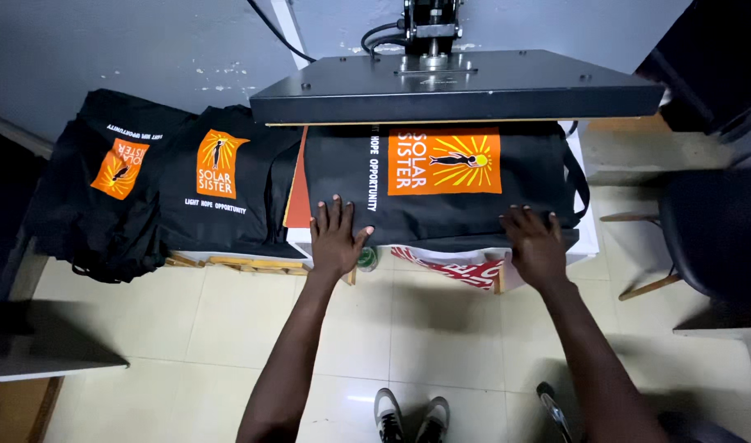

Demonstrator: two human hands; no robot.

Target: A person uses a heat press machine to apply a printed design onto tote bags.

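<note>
Under both flat hands (437, 238), one of three black bags (441, 184).

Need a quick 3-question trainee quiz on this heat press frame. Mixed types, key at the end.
1. True or false: both hands lie flat on the black bag under the press plate.
2. What colour is the printed patch on that bag?
3. Where are the other printed bags stacked? A) to the person's left of the press B) on the floor C) on the chair

Key:
1. True: left hand, right hand.
2. Orange.
3. A.
</note>
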